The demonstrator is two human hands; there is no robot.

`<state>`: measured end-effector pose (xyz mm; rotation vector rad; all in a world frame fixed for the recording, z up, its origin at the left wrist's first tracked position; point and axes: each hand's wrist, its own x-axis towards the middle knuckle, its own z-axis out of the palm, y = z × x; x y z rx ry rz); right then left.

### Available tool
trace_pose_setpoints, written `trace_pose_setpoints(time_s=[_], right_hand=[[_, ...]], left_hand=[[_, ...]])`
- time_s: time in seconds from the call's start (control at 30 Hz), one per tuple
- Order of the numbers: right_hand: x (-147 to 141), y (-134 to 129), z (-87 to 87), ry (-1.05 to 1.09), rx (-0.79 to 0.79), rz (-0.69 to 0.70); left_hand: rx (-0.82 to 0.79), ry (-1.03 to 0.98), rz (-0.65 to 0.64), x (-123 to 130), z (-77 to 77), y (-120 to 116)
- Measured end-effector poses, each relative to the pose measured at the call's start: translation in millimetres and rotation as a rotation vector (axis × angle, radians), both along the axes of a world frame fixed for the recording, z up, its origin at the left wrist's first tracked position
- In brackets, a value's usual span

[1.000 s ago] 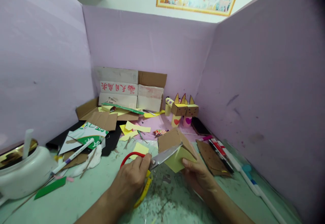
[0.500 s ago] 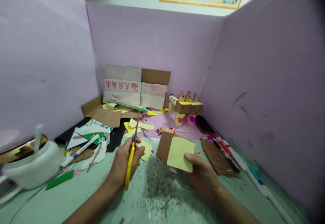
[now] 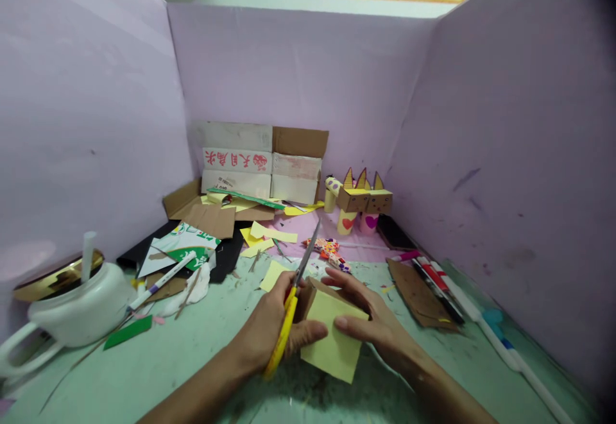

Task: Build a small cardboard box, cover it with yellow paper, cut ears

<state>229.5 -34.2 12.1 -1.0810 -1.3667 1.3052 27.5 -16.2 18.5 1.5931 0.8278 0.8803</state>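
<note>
1. Our left hand (image 3: 272,324) grips scissors (image 3: 291,302); our right hand (image 3: 380,318) clasps the box (image 3: 308,296), held between both
2. Swinging blades could nick our fingers
3. Uneven thumb pressure could skew the paper (image 3: 337,337)

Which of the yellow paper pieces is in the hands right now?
The broad sheet against the brown cardboard, between the left hand and the right hand. The yellow scraps beyond it lie loose, held by neither.
</note>
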Motion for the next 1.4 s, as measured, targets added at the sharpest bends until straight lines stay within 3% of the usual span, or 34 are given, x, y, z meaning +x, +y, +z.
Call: trace_pose_setpoints(time_s=[0.17,0.3,0.6,0.8,1.0,1.13,1.27,1.4], right_hand=[[-8,-2,-7.6,0.18,0.016,-0.09],[-15,-1,-14.3,0.229,0.011,0.04],[-16,-5,4.1,0.161,0.042,0.027],[-6,-2,-0.8,0.041,0.002,-0.007],[-18,-2,-11.8,0.307,-0.041,-0.175],[-23,0,-19.2,0.357,-0.093,-0.199],[-21,-1,-13.2,0.302,-0.099,-0.195],[-19,-6,-0.7,0.199,0.007,-0.205]], left_hand=[[-0.217,-0.298,0.132,17,-0.9,-6],[-0.24,-0.438,0.221,23,3.0,-9],[-0.217,-0.375,0.108,17,-1.7,-4],[-0.258,-0.435,0.178,11,10.1,1],[-0.275,-0.565,0.299,17,10.2,-7],[-0.331,-0.61,0.316,22,4.9,-8],[-0.323,-0.587,0.269,23,3.0,-8],[-0.299,-0.556,0.247,20,-1.0,-6]])
